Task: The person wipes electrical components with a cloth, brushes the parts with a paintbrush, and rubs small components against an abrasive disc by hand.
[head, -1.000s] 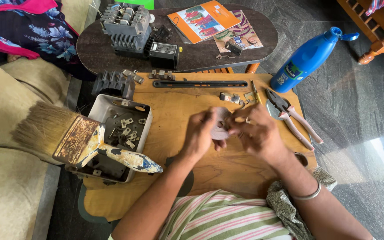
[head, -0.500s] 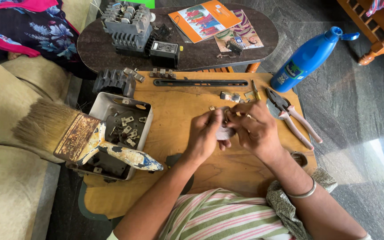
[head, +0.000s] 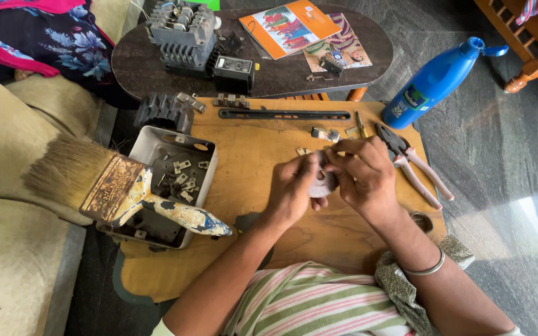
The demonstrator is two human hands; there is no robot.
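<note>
Left hand and right hand both gripping small grey part between fingertips above wooden tabletop, pliers just right, metal tray with brush left

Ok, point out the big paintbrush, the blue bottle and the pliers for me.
paintbrush [head: 112, 188]: head view, on the worn metal band between bristles and handle.
blue bottle [head: 434, 82]: head view, on the middle of its body.
pliers [head: 415, 174]: head view, on the pale handles, right of the person's hands.
</note>
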